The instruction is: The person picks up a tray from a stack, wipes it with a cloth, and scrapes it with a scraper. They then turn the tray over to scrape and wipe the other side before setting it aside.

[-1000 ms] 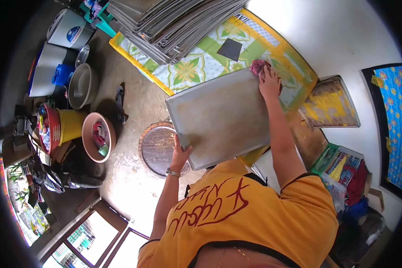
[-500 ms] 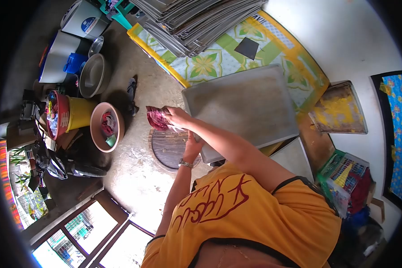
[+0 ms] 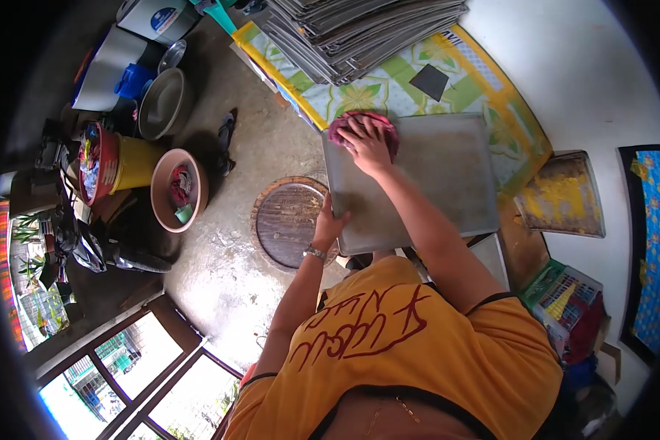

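Observation:
A large grey metal tray [image 3: 433, 176] lies partly on the patterned tablecloth, its near part reaching toward my body. My right hand [image 3: 367, 144] lies on a dark red cloth [image 3: 389, 132] at the tray's far left corner, fingers spread and pressing the cloth against the surface. With a watch on its wrist, my left hand [image 3: 331, 222] grips the tray's left edge, thumb on top and the other fingers partly hidden.
Stacked metal trays [image 3: 359, 33] and a dark square piece [image 3: 430, 82] rest on the tablecloth [image 3: 517, 147]. A round wooden board [image 3: 290, 224] lies on the floor. Farther left are a pink basin [image 3: 158, 191] and a yellow bucket [image 3: 134, 163]. A stained tray [image 3: 565, 194] stands right.
My right hand has moved from left of the tray onto its far left corner with the cloth, now flattened under it. My left hand has come to the tray's left edge.

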The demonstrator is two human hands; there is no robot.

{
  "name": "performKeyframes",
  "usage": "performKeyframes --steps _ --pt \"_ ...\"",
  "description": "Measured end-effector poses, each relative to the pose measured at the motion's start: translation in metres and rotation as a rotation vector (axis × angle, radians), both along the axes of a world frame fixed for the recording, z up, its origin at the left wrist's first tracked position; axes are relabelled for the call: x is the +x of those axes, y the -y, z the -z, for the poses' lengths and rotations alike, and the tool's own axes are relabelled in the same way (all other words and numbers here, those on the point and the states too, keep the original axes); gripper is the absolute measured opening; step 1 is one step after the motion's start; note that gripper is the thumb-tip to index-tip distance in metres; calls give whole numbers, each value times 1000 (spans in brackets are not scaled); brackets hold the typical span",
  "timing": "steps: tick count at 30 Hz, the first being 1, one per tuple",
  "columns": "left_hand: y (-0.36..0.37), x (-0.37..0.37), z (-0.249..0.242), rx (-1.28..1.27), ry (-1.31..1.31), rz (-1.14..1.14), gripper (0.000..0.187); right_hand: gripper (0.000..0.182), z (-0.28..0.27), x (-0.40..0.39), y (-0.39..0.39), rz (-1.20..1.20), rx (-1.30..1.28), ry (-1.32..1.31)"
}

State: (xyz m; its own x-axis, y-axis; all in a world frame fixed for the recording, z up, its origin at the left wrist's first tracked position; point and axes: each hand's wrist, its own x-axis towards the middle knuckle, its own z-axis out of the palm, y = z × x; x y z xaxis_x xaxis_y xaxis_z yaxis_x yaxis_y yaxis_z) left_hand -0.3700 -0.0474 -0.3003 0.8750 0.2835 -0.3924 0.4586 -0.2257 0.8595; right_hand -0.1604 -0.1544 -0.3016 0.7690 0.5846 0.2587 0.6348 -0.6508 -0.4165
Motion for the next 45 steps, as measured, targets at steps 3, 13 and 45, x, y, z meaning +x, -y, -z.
performKeyframes --steps 3,13,45 --pt "-14 24 -3 58 -20 15 86 38 3 -1 -21 -135 35 17" --pt "-25 15 7 -277 -43 -210 77 34 -37 -86 24 -179 232 -402" --pt "42 -67 -26 -1269 -377 -165 101 40 3 8 -14 -2 20 6"
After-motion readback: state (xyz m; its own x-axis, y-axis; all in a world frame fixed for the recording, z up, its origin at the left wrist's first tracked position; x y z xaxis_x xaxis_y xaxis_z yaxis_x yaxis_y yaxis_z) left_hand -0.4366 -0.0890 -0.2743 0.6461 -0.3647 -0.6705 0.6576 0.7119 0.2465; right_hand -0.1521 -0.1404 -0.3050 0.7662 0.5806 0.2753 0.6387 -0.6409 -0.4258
